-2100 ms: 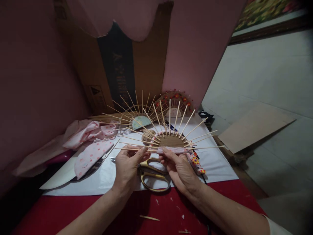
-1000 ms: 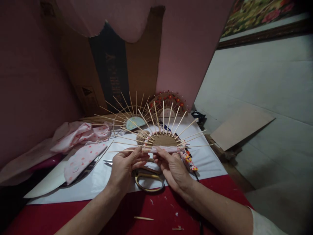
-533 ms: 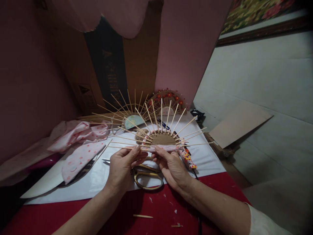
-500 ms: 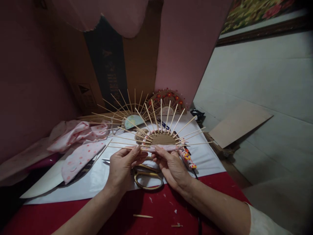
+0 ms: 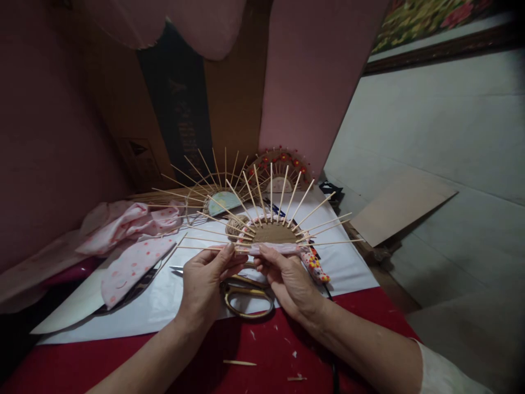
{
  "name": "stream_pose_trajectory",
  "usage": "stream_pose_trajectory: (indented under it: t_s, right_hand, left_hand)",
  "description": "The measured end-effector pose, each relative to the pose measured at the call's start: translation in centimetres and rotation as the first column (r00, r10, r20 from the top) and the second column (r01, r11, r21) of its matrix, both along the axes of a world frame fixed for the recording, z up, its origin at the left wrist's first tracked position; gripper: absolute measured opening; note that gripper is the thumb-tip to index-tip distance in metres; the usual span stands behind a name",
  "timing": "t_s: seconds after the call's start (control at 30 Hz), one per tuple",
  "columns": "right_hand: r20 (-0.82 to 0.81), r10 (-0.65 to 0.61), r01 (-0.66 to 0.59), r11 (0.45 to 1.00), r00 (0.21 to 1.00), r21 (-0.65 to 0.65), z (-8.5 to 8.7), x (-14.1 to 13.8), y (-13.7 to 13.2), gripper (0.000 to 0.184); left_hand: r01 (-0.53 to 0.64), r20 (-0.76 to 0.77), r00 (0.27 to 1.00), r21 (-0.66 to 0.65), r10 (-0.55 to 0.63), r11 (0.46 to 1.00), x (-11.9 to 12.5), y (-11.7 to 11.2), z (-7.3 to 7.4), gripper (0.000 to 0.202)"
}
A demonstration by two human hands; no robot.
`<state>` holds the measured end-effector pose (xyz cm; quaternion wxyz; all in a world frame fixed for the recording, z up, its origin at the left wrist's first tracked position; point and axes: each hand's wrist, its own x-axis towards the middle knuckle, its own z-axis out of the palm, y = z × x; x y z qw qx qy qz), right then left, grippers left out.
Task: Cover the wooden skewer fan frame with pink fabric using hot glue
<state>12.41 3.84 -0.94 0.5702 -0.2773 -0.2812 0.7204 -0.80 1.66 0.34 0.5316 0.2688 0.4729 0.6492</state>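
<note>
Between my hands I hold a half-round cardboard piece (image 5: 275,233), with several thin wooden sticks fanning out from its curved edge like rays. Pink fabric (image 5: 279,248) runs along its straight lower edge. My left hand (image 5: 206,279) pinches the left corner between thumb and fingers, close to the lowest sticks. My right hand (image 5: 289,276) has its thumb on the fabric near the middle of that edge, fingers curled beneath. Scissors with brass-coloured handles (image 5: 249,314) lie under and between my hands, their blade tips pointing left.
A second stick fan with a pale green half-round (image 5: 225,203) stands behind, beside a twine ball (image 5: 237,226). A red-flowered half-round (image 5: 280,185) leans farther back. Dotted pink cloth (image 5: 131,227) and a dotted half-round (image 5: 133,273) lie left. A short pointed stick (image 5: 240,362) lies on red cloth.
The cardboard piece has turned slightly, so its right-hand sticks reach a little farther right. Both hands keep their grip in nearly the same place.
</note>
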Motion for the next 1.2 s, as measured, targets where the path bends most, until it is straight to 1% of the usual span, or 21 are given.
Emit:
stream_pose_trajectory:
  t_s: [0.23,0.37,0.63,0.9,1.2]
  right_hand:
    - [0.011,0.003,-0.002,1.0,1.0,-0.013,0.09,-0.04,-0.1,0.008]
    - [0.01,-0.006,0.006,1.0,1.0,-0.025,0.24,-0.17,-0.12,0.009]
    - [0.006,0.017,-0.017,1.0,1.0,-0.02,-0.21,-0.06,-0.04,0.01]
    - [0.001,0.025,-0.025,0.998,1.0,-0.052,0.36,-0.12,-0.07,0.012]
    - [-0.001,0.018,-0.018,0.998,1.0,-0.055,-0.36,0.0,-0.02,0.01]
  left_hand:
    - [0.0,0.023,1.0,-0.002,0.0,1.0,0.02,-0.1,0.01,0.023]
    - [-0.023,0.029,0.999,-0.018,0.023,1.0,0.13,-0.04,0.24,0.023]
    - [-0.009,0.016,1.0,-0.019,0.009,1.0,0.04,0.0,0.08,0.024]
    - [-0.026,0.038,0.999,-0.034,0.027,0.999,0.14,-0.01,0.26,0.023]
    - [-0.029,0.046,0.998,-0.055,0.032,0.998,0.2,-0.03,0.03,0.024]
